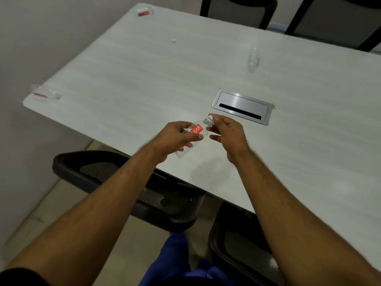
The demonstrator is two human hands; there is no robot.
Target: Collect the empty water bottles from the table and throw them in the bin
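- Our left hand [181,135] is wrapped around the body of a small clear plastic water bottle with a red label [193,134], thumb across the label, bottle held tilted just above the near part of the worktop.
- Our right hand [228,133] is at the bottle's neck, thumb and forefinger pinched on the small white cap [210,116] at the mouth; we can't tell whether the cap is seated on the thread or already off it.
- The two hands are close together, one at each end of the same bottle.
- Pale grey wood-grain worktop [144,79] sits under both hands; a brushed-metal cable hatch with a dark slot [243,106] is set into it just beyond the right hand.
- Second clear bottle with a red label [46,93] lies on its side at the near-left corner of the worktop.
- Third clear bottle with a red label [145,13] lies at the far-left corner.
- Fourth clear bottle, no label visible, [253,58] lies on the far right area, well apart from the others.
- A small loose white cap [173,40] sits alone on the far-left part of the worktop.
- Black mesh office chairs: one [103,174] tucked under the near edge below our left forearm, another [243,244] below our right.
- Two more dark chairs [239,11] stand at the far side.
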